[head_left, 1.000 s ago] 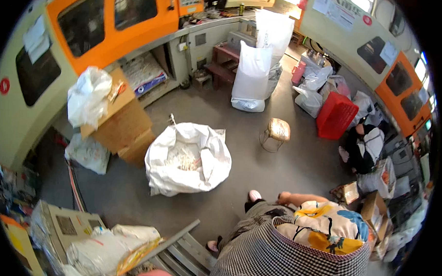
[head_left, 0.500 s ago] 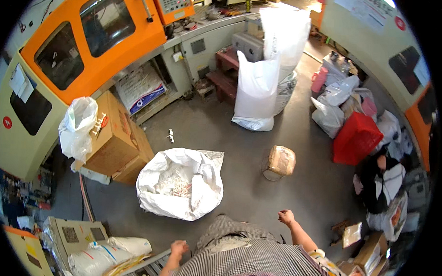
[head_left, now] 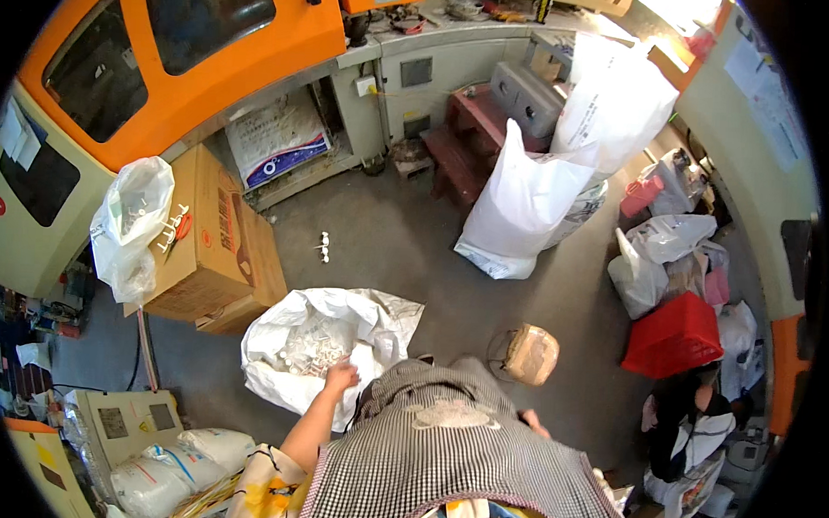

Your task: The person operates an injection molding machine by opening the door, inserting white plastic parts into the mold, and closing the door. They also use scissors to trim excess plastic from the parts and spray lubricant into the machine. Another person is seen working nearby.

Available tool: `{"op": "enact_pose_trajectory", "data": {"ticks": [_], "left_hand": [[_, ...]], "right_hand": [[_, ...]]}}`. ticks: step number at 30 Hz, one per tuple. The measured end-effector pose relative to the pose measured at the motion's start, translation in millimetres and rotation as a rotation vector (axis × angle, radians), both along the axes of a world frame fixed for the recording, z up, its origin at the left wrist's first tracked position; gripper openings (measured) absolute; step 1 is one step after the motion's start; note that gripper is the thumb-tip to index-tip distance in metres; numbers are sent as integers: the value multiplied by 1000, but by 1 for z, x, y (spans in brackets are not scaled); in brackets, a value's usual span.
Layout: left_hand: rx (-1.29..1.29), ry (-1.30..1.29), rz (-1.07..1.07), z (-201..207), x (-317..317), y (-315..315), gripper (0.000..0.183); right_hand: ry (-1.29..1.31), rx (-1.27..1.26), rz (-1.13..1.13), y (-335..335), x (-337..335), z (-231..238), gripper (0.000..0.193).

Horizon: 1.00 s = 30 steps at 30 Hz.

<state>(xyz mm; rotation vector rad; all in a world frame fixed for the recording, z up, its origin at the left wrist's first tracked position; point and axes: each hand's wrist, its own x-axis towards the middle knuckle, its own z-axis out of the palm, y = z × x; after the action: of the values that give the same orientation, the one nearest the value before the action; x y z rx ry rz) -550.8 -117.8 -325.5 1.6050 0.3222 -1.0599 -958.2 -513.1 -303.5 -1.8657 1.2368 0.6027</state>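
Note:
My left hand (head_left: 341, 376) is over the near side of an open white woven sack (head_left: 282, 389) on the floor. Small white plastic pieces (head_left: 313, 354) lie inside it, with a clear film lining around them. Whether the fingers touch the sack's rim is too small to make out. My right hand (head_left: 535, 424) shows only in part beside my checked apron (head_left: 444, 452), its fingers mostly hidden. Just beyond that hand stands a low stool (head_left: 532, 354) with a tan, wrapped-looking top.
A cardboard box (head_left: 210, 243) with a clear plastic bag (head_left: 133, 214) stands left of the sack. White pieces (head_left: 324, 247) lie on the floor. Tall filled sacks (head_left: 526, 204) stand ahead by reddish steps (head_left: 473, 138). A red crate (head_left: 675, 334) and bags sit right; an orange machine (head_left: 299, 36) stands ahead left.
My body has leaned forward, and the view has shifted with it. My left hand has moved forward to the white sack. My right hand has drawn in close to the apron.

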Motion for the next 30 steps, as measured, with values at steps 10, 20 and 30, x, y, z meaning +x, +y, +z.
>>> {"op": "enact_pose_trajectory", "data": {"ticks": [10,20,30], "left_hand": [[236,-572,-162,65,170,-120,24],[541,28,29,19,245,-120,25],[540,-66,238,60,345,-150,24]], "right_hand": [[-153,-168,448,-163,360,-2,33],[-923,-204,864,-244,873,197,41],[-1902,-578,581,-147,1167,421,71]]}}
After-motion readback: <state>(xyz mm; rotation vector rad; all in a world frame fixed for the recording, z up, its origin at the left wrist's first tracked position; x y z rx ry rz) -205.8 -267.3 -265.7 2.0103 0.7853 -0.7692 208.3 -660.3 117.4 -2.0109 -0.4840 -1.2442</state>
